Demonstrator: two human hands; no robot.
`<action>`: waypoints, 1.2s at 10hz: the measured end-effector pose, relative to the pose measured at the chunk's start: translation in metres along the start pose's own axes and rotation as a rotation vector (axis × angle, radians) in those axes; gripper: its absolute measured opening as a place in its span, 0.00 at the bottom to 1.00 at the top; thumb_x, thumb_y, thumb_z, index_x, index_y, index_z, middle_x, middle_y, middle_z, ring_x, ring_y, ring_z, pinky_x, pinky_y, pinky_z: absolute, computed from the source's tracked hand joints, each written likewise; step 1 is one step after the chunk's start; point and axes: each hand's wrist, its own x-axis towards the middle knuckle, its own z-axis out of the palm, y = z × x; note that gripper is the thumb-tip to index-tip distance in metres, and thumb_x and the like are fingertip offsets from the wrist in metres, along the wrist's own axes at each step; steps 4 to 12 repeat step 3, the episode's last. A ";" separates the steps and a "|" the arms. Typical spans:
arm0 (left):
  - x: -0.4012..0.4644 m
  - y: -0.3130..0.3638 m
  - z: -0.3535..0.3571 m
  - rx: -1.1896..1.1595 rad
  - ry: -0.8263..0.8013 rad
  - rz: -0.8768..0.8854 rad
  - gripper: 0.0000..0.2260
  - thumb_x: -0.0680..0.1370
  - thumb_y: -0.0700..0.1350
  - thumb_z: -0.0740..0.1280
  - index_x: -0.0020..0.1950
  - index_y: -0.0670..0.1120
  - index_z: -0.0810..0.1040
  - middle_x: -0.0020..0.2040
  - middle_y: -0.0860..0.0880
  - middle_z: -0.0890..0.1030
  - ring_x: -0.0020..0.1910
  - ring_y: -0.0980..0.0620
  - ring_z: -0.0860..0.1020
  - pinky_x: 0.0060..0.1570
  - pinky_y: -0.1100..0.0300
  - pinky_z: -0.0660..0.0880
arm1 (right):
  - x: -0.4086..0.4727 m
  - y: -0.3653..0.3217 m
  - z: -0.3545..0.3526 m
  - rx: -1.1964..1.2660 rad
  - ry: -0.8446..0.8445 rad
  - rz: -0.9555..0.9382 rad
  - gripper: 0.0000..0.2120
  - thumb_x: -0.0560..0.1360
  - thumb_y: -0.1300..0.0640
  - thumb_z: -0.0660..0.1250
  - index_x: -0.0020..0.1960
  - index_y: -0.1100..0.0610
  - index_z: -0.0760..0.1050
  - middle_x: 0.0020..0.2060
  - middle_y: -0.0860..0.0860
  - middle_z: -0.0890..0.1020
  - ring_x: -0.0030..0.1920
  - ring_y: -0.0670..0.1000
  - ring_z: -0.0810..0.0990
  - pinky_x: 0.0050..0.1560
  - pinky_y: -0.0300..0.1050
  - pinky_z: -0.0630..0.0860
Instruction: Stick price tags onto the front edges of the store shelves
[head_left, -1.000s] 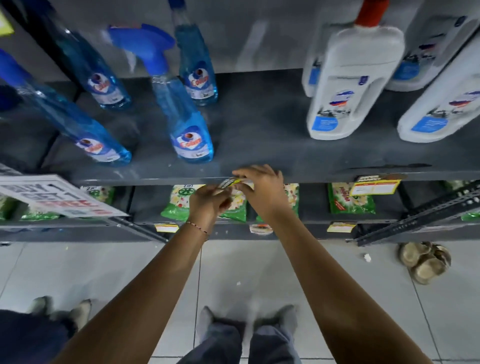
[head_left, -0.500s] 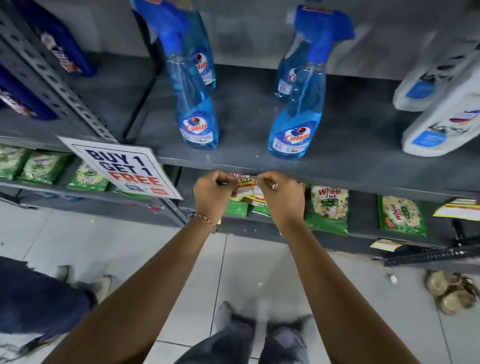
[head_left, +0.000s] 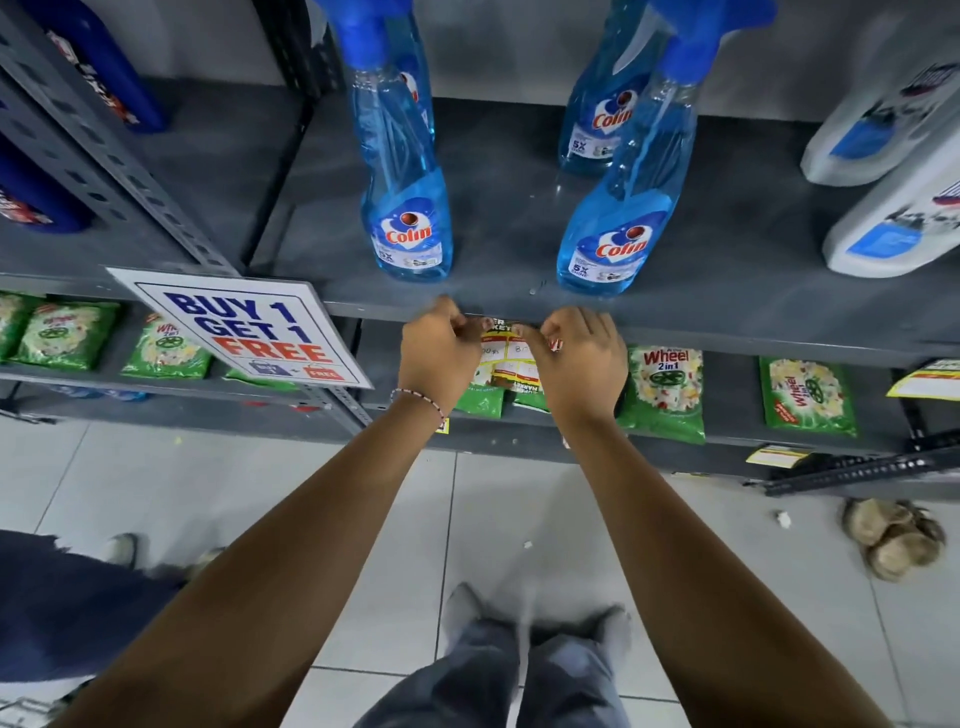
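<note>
Grey metal shelving stands against a pale grey wall on white floor tiles, a perforated upright at its left, paper scraps below its right end.

Grey shelf matt painted metal; spray bottles clear glossy plastic; price tag paper; floor smooth tile.

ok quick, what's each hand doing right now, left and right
Left hand: closed, pinching the left edge of the yellow and white paper price tag.
Right hand: closed, pinching the tag's right edge.
</note>
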 end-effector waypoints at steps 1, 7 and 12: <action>-0.006 -0.001 -0.003 0.291 0.038 0.076 0.09 0.78 0.47 0.62 0.49 0.41 0.72 0.40 0.39 0.82 0.40 0.36 0.80 0.34 0.52 0.72 | 0.005 0.006 -0.007 -0.088 0.016 0.057 0.14 0.71 0.44 0.72 0.40 0.53 0.73 0.38 0.50 0.80 0.42 0.54 0.76 0.42 0.50 0.72; -0.029 0.032 -0.013 0.197 0.108 0.482 0.12 0.77 0.35 0.60 0.59 0.41 0.75 0.59 0.42 0.79 0.55 0.42 0.79 0.51 0.48 0.80 | -0.003 0.007 -0.035 -0.015 0.130 -0.015 0.16 0.77 0.63 0.64 0.65 0.58 0.72 0.64 0.57 0.78 0.66 0.58 0.73 0.66 0.58 0.71; -0.029 0.032 -0.013 0.197 0.108 0.482 0.12 0.77 0.35 0.60 0.59 0.41 0.75 0.59 0.42 0.79 0.55 0.42 0.79 0.51 0.48 0.80 | -0.003 0.007 -0.035 -0.015 0.130 -0.015 0.16 0.77 0.63 0.64 0.65 0.58 0.72 0.64 0.57 0.78 0.66 0.58 0.73 0.66 0.58 0.71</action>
